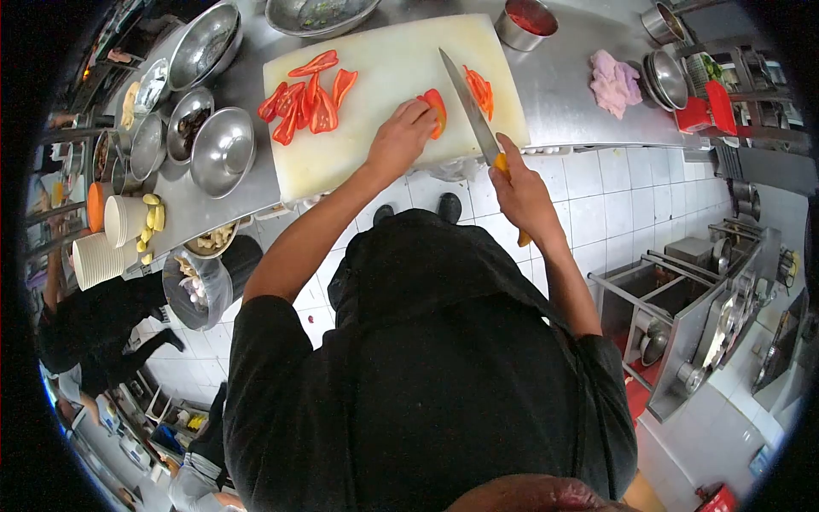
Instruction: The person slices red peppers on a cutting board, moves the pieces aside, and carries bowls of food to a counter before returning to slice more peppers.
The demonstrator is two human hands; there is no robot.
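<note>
My left hand (pixel 401 141) has its fingers curled on a red pepper piece (pixel 435 111) near the front edge of the white cutting board (pixel 375 64). A long knife (pixel 469 102) with a yellow handle is in my right hand (pixel 520 196), its blade slanting over the board just right of that piece, not touching it. Thin red strips (pixel 479 92) lie beyond the blade on the right. On the board's left part is a group of several red pepper pieces (pixel 322 113), some overlapping.
Steel bowls (pixel 223 154) crowd the counter's left side, with stacked white containers (pixel 125 220) nearer. A steel pot (pixel 526 24) with red contents stands behind the board. A pink cloth (pixel 612 83) lies to the right. Other people in dark clothes are at the left.
</note>
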